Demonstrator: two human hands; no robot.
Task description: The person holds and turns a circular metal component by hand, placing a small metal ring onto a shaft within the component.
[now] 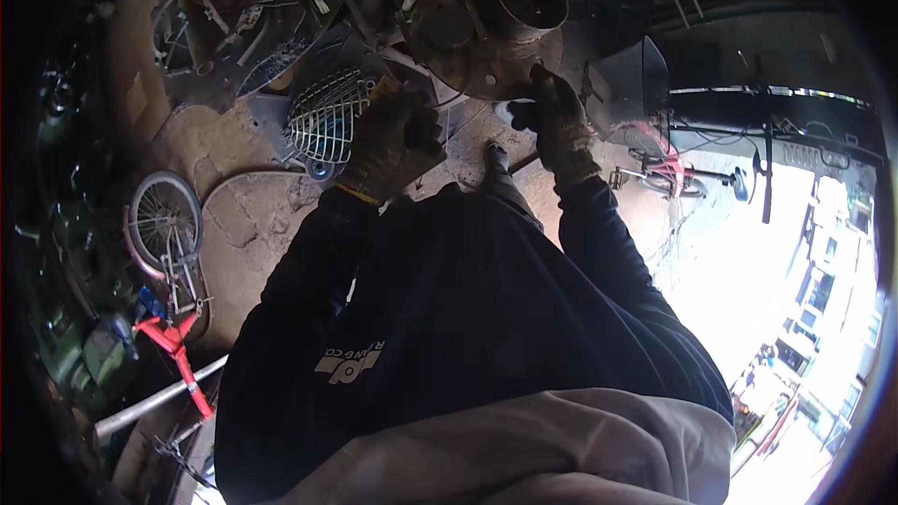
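My left hand (388, 136), in a knitted work glove, is raised in front of me with its fingers curled. What it holds, if anything, is lost in shadow. Close beside it is a pale wire-mesh guard (327, 117). My right hand (559, 126), gloved too, has bent fingers by the near edge of a rusty round metal plate (486, 75); whatever they close on is hidden. A small whitish object (505, 113) shows next to its thumb. An open metal cylinder (531, 2) stands on the far part of the plate.
Scrap metal (243, 23) is heaped at the far left. To the left are a bicycle wheel (166, 220) and a red frame (178, 351), with a pale pole (159, 397) nearby. A red bicycle (664, 173) stands at right, near a bright opening.
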